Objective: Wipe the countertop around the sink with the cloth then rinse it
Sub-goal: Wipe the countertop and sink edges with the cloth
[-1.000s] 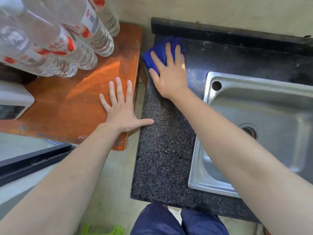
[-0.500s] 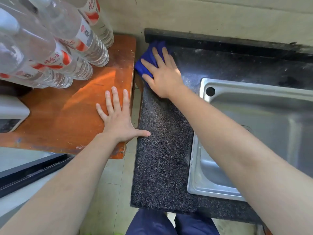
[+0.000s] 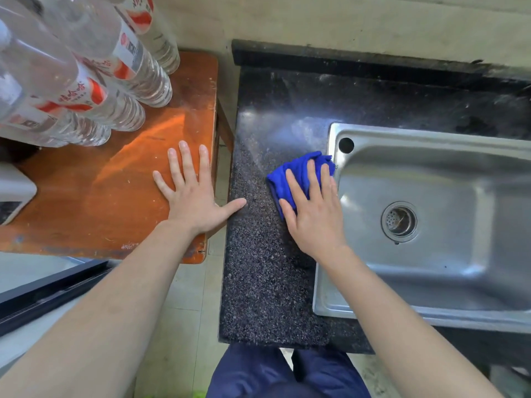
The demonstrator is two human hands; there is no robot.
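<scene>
Right hand (image 3: 313,214) flat on blue cloth (image 3: 296,170), fingers straight, pressing it onto granite bench (image 3: 258,268).
Cloth touches the steel sink (image 3: 402,134) rim, at the basin's 10 o'clock. Left hand (image 3: 192,196) released, palm down on wooden bench (image 3: 100,196) at 9 o'clock, thumb tip reaching the granite edge. Water bottles (image 3: 129,67) at its 11.

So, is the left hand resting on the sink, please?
No, the left hand lies flat on the wooden table, its thumb reaching the countertop.

The clear plastic water bottles (image 3: 138,79) at the far left corner of the orange wooden table (image 3: 115,196) carried red-and-white labels (image 3: 77,94) whose Chinese characters were too blurred to read.
</scene>
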